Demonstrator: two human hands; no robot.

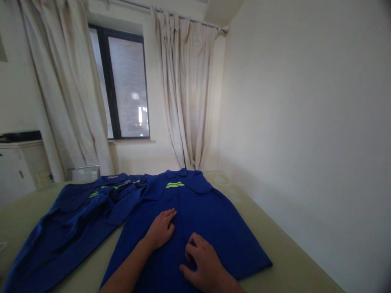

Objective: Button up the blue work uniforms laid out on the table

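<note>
A blue work jacket [214, 219] with yellow-green stripes across its chest lies spread out, collar toward the window. On its front, left of the centre line, my left hand [161, 230] rests with the fingers stretched out. My right hand [203, 260] is lower and to the right, over the jacket, its fingers curved and the thumb apart from them; nothing shows between them. To the left lies a second blue garment [70, 219], rumpled, with similar stripes near its collar. One edge of it touches or overlaps the jacket; which, I cannot tell.
Both garments lie on a pale green bed-like surface [269, 248]. A bare wall [305, 122] runs along the right side. Curtains [186, 81] hang beside a dark-framed window [128, 85] at the back. A white cabinet [15, 171] stands at the far left.
</note>
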